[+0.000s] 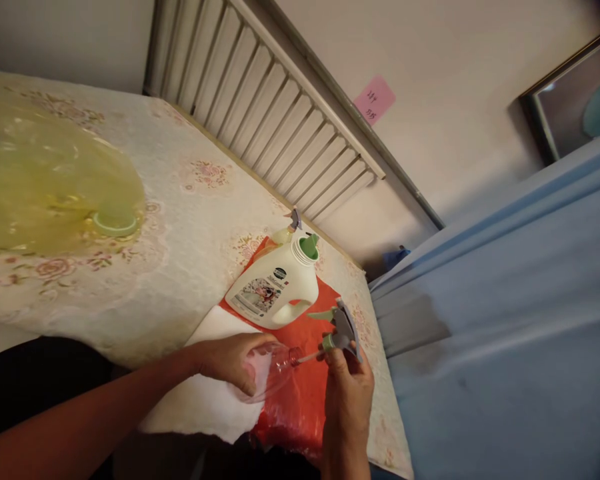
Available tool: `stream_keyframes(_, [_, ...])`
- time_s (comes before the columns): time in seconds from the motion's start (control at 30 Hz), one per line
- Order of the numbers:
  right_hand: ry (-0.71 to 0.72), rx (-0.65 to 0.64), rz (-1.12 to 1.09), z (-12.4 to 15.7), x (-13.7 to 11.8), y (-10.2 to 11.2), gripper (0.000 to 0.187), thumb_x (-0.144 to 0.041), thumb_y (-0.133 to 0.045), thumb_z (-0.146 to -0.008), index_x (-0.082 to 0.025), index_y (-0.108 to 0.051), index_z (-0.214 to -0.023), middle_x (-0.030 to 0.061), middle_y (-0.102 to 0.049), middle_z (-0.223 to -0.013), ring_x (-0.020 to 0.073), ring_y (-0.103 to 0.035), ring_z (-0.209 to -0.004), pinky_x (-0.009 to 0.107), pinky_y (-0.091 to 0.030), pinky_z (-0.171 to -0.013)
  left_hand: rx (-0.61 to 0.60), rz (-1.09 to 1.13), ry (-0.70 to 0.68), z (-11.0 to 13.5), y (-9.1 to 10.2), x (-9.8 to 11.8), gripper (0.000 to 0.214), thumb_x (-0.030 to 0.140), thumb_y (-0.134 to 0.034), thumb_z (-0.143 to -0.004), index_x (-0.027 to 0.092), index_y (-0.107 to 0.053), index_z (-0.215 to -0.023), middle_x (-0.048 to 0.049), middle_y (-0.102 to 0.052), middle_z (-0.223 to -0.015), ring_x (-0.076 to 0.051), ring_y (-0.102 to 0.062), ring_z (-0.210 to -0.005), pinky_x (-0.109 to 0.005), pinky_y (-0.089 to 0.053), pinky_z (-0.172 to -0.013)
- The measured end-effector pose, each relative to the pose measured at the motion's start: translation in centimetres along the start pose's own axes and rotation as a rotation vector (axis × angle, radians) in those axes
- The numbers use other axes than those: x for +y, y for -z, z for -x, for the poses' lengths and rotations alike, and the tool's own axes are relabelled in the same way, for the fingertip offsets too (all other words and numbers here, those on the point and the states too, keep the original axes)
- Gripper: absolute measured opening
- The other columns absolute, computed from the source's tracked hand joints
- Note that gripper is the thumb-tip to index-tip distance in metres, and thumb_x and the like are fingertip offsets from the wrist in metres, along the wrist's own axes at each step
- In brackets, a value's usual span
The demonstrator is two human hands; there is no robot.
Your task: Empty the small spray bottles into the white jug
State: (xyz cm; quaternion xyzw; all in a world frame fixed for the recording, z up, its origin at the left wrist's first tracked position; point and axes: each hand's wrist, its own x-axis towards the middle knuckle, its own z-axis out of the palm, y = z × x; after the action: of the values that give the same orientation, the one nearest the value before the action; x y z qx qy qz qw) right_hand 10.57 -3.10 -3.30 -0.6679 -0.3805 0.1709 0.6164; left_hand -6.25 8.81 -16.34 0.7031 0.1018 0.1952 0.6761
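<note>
My left hand (235, 363) is closed around the body of a clear plastic bottle (279, 367), which lies tilted with its neck toward the right. In my right hand (347, 383) is a grey and green spray trigger head (346, 328), gripped near its collar. Its thin dip tube (309, 358) runs into the mouth of the bottle, while the collar stays apart from the neck. Just beyond my hands stands a cream detergent jug (267, 287) with a handle and a printed label. Something green sits in the jug's open mouth.
Under the jug and bottle lie a red plastic sheet (313, 393) and a white cloth (200, 407) on the flowered tablecloth (180, 220). Behind the jug is another spray bottle (286, 233). A yellow translucent bag (55, 173) rests at left. A radiator (260, 87) and blue fabric (505, 320) border the table.
</note>
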Motion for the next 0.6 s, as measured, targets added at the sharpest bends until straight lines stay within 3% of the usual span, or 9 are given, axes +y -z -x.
stream_keyframes(0.17, [0.009,0.087,-0.063,-0.2,-0.7,0.0,0.032,-0.032,-0.073,-0.074,-0.015,-0.070,-0.101,0.0071,-0.073,-0.086,0.0205,-0.067,-0.077,0.033,-0.052,-0.070,-0.006,0.042,0.001,0.1,-0.1,0.4,0.091,0.018,-0.083,-0.051,0.026,-0.051,-0.136,-0.0058,-0.055,-0.138,-0.033,-0.048,-0.128,-0.037,-0.050,-0.095])
stream_keyframes(0.3, [0.033,0.109,-0.125,-0.3,-1.2,0.0,0.027,-0.031,-0.075,-0.074,-0.014,-0.070,-0.095,0.0069,-0.072,-0.082,0.0195,-0.067,-0.074,0.032,-0.051,-0.067,0.023,0.063,0.033,0.1,-0.1,0.6,0.089,0.020,-0.082,-0.051,0.025,-0.052,-0.134,-0.0058,-0.055,-0.138,-0.034,-0.046,-0.130,-0.038,-0.049,-0.098])
stream_keyframes(0.6, [0.109,0.187,-0.078,0.1,-1.9,0.4,0.031,-0.032,-0.074,-0.077,-0.014,-0.069,-0.102,0.0069,-0.072,-0.086,0.0192,-0.067,-0.078,0.034,-0.052,-0.074,0.046,0.048,0.014,0.1,0.0,-0.2,0.085,0.022,-0.082,-0.052,0.025,-0.051,-0.131,-0.0056,-0.056,-0.135,-0.033,-0.048,-0.129,-0.036,-0.048,-0.100])
